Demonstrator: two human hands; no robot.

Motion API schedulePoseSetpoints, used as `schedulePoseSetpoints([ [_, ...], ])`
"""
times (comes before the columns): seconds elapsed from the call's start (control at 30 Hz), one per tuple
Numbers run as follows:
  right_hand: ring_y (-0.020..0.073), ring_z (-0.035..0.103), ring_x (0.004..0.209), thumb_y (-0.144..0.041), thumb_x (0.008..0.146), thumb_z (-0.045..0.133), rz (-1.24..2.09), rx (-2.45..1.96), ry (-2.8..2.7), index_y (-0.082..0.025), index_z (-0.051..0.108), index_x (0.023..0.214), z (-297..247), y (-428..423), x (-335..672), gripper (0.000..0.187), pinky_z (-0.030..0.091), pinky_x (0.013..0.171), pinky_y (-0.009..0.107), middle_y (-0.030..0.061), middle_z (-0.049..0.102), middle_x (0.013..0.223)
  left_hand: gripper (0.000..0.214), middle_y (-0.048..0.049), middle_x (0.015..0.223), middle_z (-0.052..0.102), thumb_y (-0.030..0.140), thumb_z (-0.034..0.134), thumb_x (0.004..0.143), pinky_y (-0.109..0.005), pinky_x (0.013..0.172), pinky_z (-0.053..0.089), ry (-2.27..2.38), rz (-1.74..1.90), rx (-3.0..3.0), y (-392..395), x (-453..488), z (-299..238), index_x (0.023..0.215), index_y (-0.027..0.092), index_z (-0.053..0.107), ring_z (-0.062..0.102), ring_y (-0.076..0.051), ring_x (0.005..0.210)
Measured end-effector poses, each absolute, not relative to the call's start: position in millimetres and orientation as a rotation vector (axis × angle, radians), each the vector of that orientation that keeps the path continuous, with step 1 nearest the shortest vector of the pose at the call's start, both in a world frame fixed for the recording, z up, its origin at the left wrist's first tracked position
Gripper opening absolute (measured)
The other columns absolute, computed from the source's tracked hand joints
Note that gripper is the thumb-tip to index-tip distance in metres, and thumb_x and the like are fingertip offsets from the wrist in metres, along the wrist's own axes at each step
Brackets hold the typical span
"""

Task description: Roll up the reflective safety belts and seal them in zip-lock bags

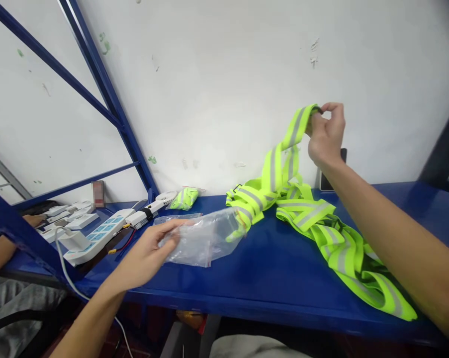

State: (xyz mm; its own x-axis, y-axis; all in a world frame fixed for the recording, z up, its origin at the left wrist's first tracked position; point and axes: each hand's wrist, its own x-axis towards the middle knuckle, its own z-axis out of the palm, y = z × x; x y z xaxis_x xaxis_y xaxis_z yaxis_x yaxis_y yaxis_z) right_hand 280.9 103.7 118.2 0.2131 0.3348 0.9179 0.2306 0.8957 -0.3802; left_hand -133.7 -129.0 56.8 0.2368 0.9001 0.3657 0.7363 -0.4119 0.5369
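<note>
My right hand (325, 133) is raised above the blue shelf (276, 278) and pinches the end of a neon-yellow reflective vest strap (280, 164), lifting it. The remaining straps lie bunched and trail along the shelf toward the right (343, 248). My left hand (149, 253) holds a clear plastic zip bag (202, 241) by its left edge, just above the shelf. The bag's open end lies against the lower part of the straps.
A folded neon vest in a bag (185, 198) lies near the wall beside a small white fan (160, 201). A white power strip (97, 236) with cables sits at left. Another person's hand (32, 219) rests at far left. A dark phone (326, 181) leans on the wall.
</note>
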Motion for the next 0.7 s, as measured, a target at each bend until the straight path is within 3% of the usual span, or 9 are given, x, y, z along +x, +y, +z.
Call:
schedulePoseSetpoints([
  [0.13, 0.0191, 0.061, 0.075, -0.048, 0.099, 0.043, 0.010, -0.644, -1.372, -0.026, 0.042, 0.109, 106, 91, 252, 0.025, 0.049, 0.075, 0.038, 0.0023, 0.064, 0.081, 0.031, -0.0007, 0.102, 0.073, 0.039, 0.050, 0.089, -0.035, 0.082, 0.055, 1.920, 1.214, 2.365, -128, -166, 73, 0.106, 0.023, 0.071, 0.067, -0.022, 0.089],
  [0.23, 0.0261, 0.065, 0.103, -0.044, 0.097, 0.047, -0.018, -0.872, -1.631, -0.020, 0.042, 0.129, 97, 85, 242, 0.040, 0.049, 0.090, 0.044, 0.0127, 0.066, 0.114, 0.031, -0.0016, 0.096, 0.070, 0.033, 0.050, 0.089, -0.037, 0.085, 0.054, 2.226, 1.645, 2.382, -114, -182, 74, 0.110, 0.021, 0.068, 0.065, -0.021, 0.086],
  [0.3, 0.0324, 0.057, 0.123, -0.044, 0.095, 0.049, 0.027, -1.054, -1.905, -0.017, 0.035, 0.143, 91, 84, 241, 0.057, 0.045, 0.102, 0.048, 0.0186, 0.055, 0.139, 0.035, -0.0069, 0.099, 0.065, 0.035, 0.048, 0.091, -0.041, 0.090, 0.053, 2.282, 1.689, 2.550, -102, -193, 64, 0.115, 0.018, 0.067, 0.063, -0.024, 0.092],
  [0.43, 0.0360, 0.057, 0.124, -0.045, 0.092, 0.049, 0.232, -1.349, -2.414, -0.016, 0.043, 0.146, 84, 81, 242, 0.062, 0.045, 0.105, 0.051, 0.0173, 0.055, 0.143, 0.043, -0.0144, 0.129, 0.053, 0.037, 0.040, 0.097, -0.045, 0.104, 0.046, 2.093, 1.047, 2.803, -86, -216, 27, 0.130, 0.019, 0.060, 0.054, -0.029, 0.121],
  [0.57, 0.0355, 0.062, 0.118, -0.047, 0.093, 0.045, 0.150, -1.403, -2.437, -0.017, 0.048, 0.144, 85, 71, 234, 0.059, 0.050, 0.097, 0.050, 0.0168, 0.061, 0.135, 0.048, -0.0071, 0.158, 0.033, 0.036, 0.028, 0.103, -0.047, 0.115, 0.035, 1.867, 0.443, 2.647, -87, -232, -12, 0.150, 0.032, 0.037, 0.039, -0.025, 0.142],
  [0.7, 0.0376, 0.057, 0.122, -0.041, 0.094, 0.045, -0.103, -1.351, -2.395, -0.015, 0.055, 0.137, 83, 60, 214, 0.051, 0.047, 0.098, 0.054, 0.0190, 0.057, 0.138, 0.049, -0.0035, 0.162, 0.025, 0.043, 0.029, 0.102, -0.056, 0.118, 0.025, 1.850, 0.236, 2.537, -89, -238, -30, 0.152, 0.038, 0.031, 0.026, -0.029, 0.149],
])
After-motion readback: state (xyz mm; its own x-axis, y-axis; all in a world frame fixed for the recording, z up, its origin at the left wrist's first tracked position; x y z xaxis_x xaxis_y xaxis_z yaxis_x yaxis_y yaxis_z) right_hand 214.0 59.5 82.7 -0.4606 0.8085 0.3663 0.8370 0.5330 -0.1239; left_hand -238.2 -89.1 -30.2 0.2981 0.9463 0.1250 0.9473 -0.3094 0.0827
